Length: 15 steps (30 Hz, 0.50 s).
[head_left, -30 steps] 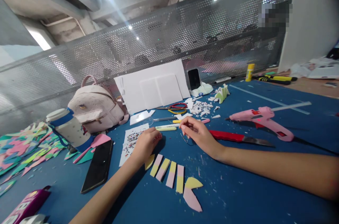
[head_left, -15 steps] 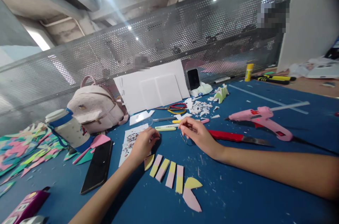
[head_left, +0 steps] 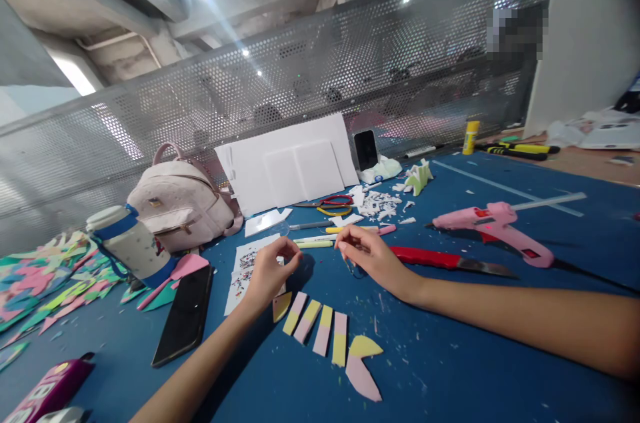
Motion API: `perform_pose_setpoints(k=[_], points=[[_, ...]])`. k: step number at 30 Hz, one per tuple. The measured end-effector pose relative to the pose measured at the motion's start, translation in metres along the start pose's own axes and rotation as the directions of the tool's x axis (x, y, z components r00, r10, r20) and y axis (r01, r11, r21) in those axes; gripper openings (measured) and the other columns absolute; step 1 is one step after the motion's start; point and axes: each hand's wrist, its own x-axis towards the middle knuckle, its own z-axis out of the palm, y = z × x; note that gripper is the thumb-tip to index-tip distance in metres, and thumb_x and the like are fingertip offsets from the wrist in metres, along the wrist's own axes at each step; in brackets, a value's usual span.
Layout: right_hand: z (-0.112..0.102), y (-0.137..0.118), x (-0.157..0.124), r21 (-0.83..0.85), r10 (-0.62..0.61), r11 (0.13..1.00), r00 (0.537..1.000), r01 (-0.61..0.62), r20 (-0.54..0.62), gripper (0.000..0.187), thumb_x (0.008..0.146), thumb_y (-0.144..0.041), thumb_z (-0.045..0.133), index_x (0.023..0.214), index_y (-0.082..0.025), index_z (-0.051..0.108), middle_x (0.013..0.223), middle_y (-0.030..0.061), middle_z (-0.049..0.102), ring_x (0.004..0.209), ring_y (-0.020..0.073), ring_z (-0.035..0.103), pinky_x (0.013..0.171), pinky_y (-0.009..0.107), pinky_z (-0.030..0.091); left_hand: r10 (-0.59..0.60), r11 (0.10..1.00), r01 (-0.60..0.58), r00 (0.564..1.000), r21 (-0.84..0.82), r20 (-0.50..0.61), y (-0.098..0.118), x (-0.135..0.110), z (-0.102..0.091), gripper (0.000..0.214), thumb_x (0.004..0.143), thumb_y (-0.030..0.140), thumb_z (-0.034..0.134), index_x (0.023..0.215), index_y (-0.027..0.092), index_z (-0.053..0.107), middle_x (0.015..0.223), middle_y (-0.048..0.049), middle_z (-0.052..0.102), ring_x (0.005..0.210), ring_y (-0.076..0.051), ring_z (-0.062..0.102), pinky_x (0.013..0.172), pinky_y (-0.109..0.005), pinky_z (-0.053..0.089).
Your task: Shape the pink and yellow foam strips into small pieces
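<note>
My left hand (head_left: 273,269) is raised over the right edge of a white sheet (head_left: 243,286) with small multicoloured bits on it. Its thumb and fingers are bent toward each other; anything between them is too small to make out. Facing it, my right hand (head_left: 370,257) has curled fingers, with a thin dark wire-like loop (head_left: 353,268) just below them, held or touched, I cannot tell which. In front of both hands lies a fish-shaped row of foam pieces: a yellow head (head_left: 281,307), several pink-and-yellow strips (head_left: 307,321) and a tail (head_left: 364,367).
Right of my right hand lie a red-handled knife (head_left: 430,256) and a pink glue gun (head_left: 493,219). Scissors (head_left: 335,203), pens (head_left: 315,244) and white scraps (head_left: 380,204) lie behind. A black phone (head_left: 185,313), a bottle (head_left: 131,246) and a backpack (head_left: 185,199) are at left.
My left hand has risen slightly, and its thumb and fingertips now show more clearly. My right hand has barely shifted. The foam pieces stay as they were.
</note>
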Motion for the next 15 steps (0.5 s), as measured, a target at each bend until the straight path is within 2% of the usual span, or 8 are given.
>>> perform_pose_setpoints(k=[6,11,15], points=[[0.002,-0.009,-0.004,-0.102,-0.033,0.994,0.998,0.037,0.050,0.016,0.095,-0.031,0.051,0.086,-0.019,0.058,0.080,0.0015,0.056,0.068,0.0150,0.050,0.058,0.026,0.036,-0.018,0.985,0.004,0.996,-0.172,-0.083,0.019,-0.007,0.001,0.009,0.085,0.023,0.065,0.079,0.017,0.067,0.077,-0.0054,0.071,0.073,-0.018,0.067,0.070,-0.029,0.053],[0.003,-0.013,-0.005,-0.175,-0.069,0.982,0.996,0.078,0.056,0.015,0.094,-0.027,0.052,0.083,-0.020,0.059,0.075,0.0007,0.055,0.063,0.0144,0.046,0.056,0.026,0.034,0.010,0.968,-0.041,0.992,-0.246,-0.124,0.023,-0.013,0.005,0.003,0.083,0.020,0.068,0.081,0.018,0.066,0.080,-0.0048,0.071,0.076,-0.019,0.066,0.072,-0.030,0.054],[0.003,-0.011,-0.005,-0.189,-0.067,0.979,0.996,0.076,0.050,0.014,0.092,-0.026,0.054,0.081,-0.020,0.059,0.071,-0.0003,0.053,0.061,0.0142,0.044,0.054,0.026,0.033,0.040,0.956,-0.078,0.989,-0.282,-0.140,0.026,-0.015,0.007,0.007,0.082,0.017,0.070,0.086,0.019,0.065,0.081,-0.0036,0.069,0.075,-0.018,0.065,0.070,-0.029,0.053]])
